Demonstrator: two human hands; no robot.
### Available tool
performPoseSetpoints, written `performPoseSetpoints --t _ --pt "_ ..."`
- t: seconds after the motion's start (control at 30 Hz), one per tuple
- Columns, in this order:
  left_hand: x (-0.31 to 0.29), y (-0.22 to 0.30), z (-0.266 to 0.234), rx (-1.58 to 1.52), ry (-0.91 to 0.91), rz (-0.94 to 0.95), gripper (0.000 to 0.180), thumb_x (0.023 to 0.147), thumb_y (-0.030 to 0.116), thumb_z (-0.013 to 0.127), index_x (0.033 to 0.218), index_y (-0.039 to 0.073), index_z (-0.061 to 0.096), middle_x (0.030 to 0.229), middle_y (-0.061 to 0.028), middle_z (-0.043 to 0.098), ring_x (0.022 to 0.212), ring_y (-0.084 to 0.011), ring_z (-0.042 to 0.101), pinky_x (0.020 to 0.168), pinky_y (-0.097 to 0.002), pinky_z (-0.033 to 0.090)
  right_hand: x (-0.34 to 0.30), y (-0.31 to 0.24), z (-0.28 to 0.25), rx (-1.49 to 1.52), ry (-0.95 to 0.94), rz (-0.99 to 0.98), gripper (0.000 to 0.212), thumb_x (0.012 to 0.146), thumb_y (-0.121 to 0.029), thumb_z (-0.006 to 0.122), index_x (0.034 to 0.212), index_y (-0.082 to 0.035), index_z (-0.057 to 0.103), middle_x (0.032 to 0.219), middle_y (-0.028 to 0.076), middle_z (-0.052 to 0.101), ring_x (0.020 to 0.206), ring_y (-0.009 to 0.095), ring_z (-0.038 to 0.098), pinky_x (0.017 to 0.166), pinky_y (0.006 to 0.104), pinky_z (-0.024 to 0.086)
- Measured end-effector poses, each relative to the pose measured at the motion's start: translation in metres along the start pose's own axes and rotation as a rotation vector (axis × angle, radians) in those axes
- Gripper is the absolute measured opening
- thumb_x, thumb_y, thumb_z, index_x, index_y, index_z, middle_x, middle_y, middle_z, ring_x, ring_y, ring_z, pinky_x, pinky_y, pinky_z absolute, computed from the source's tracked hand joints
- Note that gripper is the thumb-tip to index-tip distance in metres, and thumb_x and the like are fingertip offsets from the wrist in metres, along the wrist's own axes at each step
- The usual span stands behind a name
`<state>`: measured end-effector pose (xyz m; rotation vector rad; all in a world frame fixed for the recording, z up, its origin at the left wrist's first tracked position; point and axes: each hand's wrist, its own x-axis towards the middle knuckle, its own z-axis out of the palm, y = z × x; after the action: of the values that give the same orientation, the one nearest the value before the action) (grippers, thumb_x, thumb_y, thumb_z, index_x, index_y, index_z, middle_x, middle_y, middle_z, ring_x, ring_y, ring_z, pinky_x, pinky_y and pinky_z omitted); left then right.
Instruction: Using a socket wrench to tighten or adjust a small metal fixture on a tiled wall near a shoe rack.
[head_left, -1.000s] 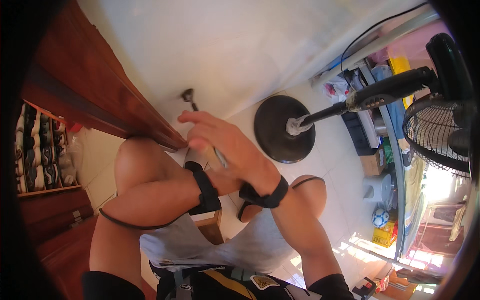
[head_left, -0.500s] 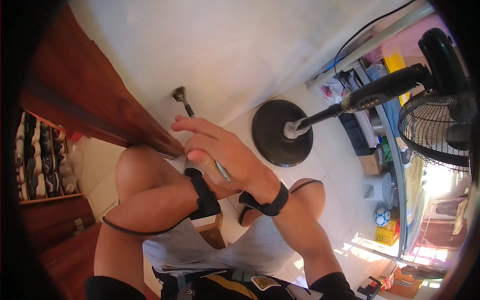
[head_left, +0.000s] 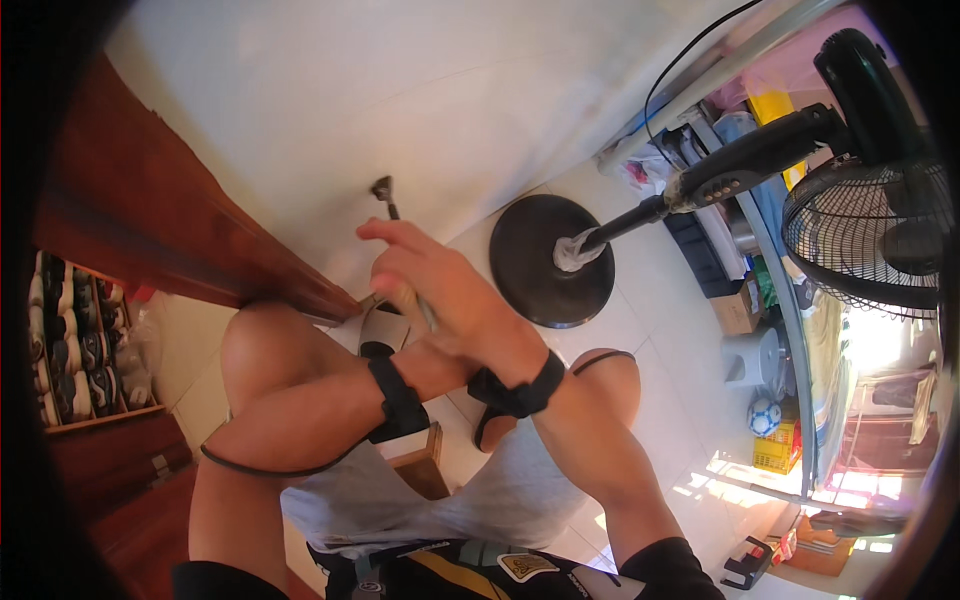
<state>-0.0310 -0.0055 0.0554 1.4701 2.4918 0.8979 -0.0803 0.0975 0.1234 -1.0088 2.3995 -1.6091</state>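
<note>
A slim tool (head_left: 393,210) with a small, wide dark head reaches up to the white wall. I cannot make out whether its head is a brush or a scraper. My right hand (head_left: 445,285) closes round its handle, and a pale greenish piece of the handle shows beside the thumb. Two of this hand's fingers point out to the left. My left hand (head_left: 452,362) lies beneath the right one, near its wrist, with its fingers hidden. Black straps circle both wrists.
A brown wooden door frame or panel (head_left: 190,215) slants along the left, above a rack of shoes (head_left: 75,350). At the right stands a black pedestal fan (head_left: 550,220) on a round base. Beyond it are a white stool (head_left: 750,358), a ball (head_left: 764,417) and a yellow crate (head_left: 776,446).
The tool's head has shifted slightly right and down in the picture, and less of its shaft shows. The fan sits a little farther left in view. My right hand keeps its grip.
</note>
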Motion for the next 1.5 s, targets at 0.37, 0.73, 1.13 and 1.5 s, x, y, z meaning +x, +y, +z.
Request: performPoseSetpoints --t 0.37,0.73,1.13,1.5 --pt "-0.003 -0.007 0.024 -0.099 0.268 0.038 0.019 0.089 0.014 0.064 0.105 0.007 0.070 0.104 -0.0113 0.072 0.105 -0.0293 0.068 0.090 -0.0400 0.051 -0.002 -0.015 -0.009 0.067 0.084 -0.255 0.016 0.104 -0.015 0.056 0.098 0.000 0.058 0.137 0.023 0.055 0.121 0.041 0.058 0.100 0.0428 0.047" --pt "0.015 -0.016 0.054 -0.242 0.127 -0.029 0.018 0.088 0.013 0.064 0.104 0.007 0.071 0.103 -0.0133 0.072 0.103 -0.0319 0.069 0.089 -0.0412 0.054 -0.006 0.003 -0.019 0.087 0.174 -0.270 0.032 0.105 -0.033 0.054 0.106 -0.001 0.059 0.135 0.025 0.055 0.100 0.040 0.065 0.086 0.0426 0.054" --pt "0.010 -0.029 0.064 -0.014 -0.227 -0.127 0.013 0.084 0.008 0.066 0.092 0.007 0.076 0.093 -0.0161 0.074 0.093 -0.0357 0.072 0.080 -0.0436 0.058 -0.009 -0.002 -0.030 0.098 0.580 -0.081 0.041 0.105 -0.034 0.057 0.115 0.006 0.062 0.115 0.019 0.063 0.087 0.026 0.070 0.076 0.0364 0.056" --pt "0.015 -0.012 0.031 -0.097 -0.237 -0.156 0.013 0.080 0.005 0.067 0.090 0.008 0.075 0.090 -0.0146 0.074 0.092 -0.0340 0.073 0.080 -0.0440 0.057 0.003 0.013 -0.024 0.070 0.743 -0.217 0.007 0.096 0.002 0.062 0.102 0.003 0.066 0.109 0.015 0.065 0.085 0.020 0.068 0.074 0.0292 0.055"
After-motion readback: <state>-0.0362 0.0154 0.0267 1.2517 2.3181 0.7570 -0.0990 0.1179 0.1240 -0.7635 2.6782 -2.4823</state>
